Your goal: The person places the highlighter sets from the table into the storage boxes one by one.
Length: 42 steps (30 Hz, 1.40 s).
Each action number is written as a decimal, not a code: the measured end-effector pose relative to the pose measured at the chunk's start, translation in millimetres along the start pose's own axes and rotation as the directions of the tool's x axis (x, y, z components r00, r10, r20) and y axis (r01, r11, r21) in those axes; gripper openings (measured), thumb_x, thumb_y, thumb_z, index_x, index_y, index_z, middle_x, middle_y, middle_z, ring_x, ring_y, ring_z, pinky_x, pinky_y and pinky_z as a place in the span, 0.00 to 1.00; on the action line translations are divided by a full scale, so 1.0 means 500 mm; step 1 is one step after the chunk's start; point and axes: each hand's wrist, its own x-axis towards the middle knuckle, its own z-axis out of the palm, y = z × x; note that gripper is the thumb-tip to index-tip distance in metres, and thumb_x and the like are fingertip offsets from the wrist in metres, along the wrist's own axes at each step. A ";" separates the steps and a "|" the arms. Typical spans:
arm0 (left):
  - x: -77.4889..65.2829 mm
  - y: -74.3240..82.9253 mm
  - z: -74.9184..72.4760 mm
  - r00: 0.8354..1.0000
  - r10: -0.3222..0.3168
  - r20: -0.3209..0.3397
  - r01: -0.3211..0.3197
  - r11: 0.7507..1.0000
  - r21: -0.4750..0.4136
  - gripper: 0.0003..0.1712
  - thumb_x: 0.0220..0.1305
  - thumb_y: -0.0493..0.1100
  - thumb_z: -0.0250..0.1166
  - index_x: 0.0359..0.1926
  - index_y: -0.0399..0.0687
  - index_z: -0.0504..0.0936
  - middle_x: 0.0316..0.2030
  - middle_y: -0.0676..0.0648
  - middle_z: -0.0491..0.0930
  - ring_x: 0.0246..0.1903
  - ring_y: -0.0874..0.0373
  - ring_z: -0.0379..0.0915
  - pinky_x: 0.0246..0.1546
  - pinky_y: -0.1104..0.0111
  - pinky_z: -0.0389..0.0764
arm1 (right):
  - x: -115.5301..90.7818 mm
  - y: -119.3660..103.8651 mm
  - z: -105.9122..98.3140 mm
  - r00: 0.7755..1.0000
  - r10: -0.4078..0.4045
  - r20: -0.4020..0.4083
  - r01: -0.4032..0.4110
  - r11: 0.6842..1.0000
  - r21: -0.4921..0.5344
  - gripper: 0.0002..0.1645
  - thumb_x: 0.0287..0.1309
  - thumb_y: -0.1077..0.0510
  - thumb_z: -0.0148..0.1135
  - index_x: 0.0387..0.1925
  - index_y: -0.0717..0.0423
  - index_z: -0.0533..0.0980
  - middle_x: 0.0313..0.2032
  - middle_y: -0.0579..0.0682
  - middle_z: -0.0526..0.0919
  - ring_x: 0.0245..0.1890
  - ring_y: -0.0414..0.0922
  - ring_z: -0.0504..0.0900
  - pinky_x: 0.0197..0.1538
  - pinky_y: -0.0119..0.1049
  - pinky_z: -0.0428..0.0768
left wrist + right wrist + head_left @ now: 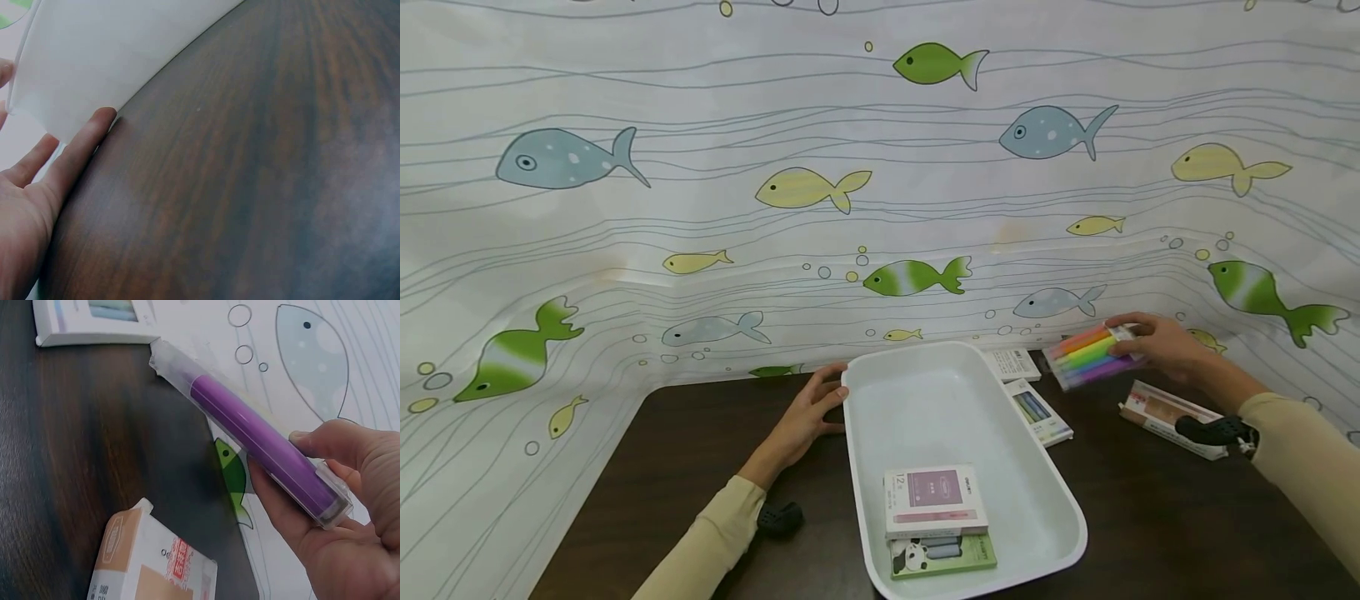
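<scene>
A white plastic tray (917, 417) stands on the dark table. My left hand (808, 408) holds its far left side, fingertips at the rim and one digit against the outer wall. My right hand (1165, 346) grips a clear pack of coloured highlighters (1086, 357) above the table, right of the tray; a purple highlighter (262, 444) shows edge-on in the right wrist view. Inside the tray, a white and pink box (934, 500) lies over a green box with a panda (943, 556).
Beside the tray's right wall lie a white box with a window of coloured sticks (1037, 412) and another white box (1011, 365). A brown and white box (1176, 417) lies below my right wrist. A fish-patterned sheet (820, 117) rises behind the table.
</scene>
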 end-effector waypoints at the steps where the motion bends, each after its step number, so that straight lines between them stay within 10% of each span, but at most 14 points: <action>1: 0.000 0.000 0.000 1.000 0.001 0.001 -0.001 1.000 -0.004 0.28 0.80 0.47 0.57 0.75 0.61 0.61 0.70 0.39 0.61 0.64 0.41 0.66 0.50 0.46 0.81 | 0.000 -0.003 0.001 1.000 0.002 -0.005 -0.002 1.000 0.009 0.44 0.68 0.55 0.68 0.75 0.64 0.57 0.64 0.74 0.59 0.43 0.55 0.77 0.45 0.48 0.84; 42: 0.003 -0.002 -0.004 1.000 -0.004 0.003 0.004 1.000 -0.007 0.28 0.80 0.47 0.57 0.75 0.62 0.62 0.70 0.40 0.61 0.65 0.42 0.65 0.51 0.46 0.80 | 0.014 -0.153 0.147 0.990 -0.121 0.074 0.092 0.945 0.313 0.36 0.67 0.61 0.68 0.71 0.59 0.63 0.66 0.64 0.59 0.47 0.50 0.80 0.51 0.46 0.84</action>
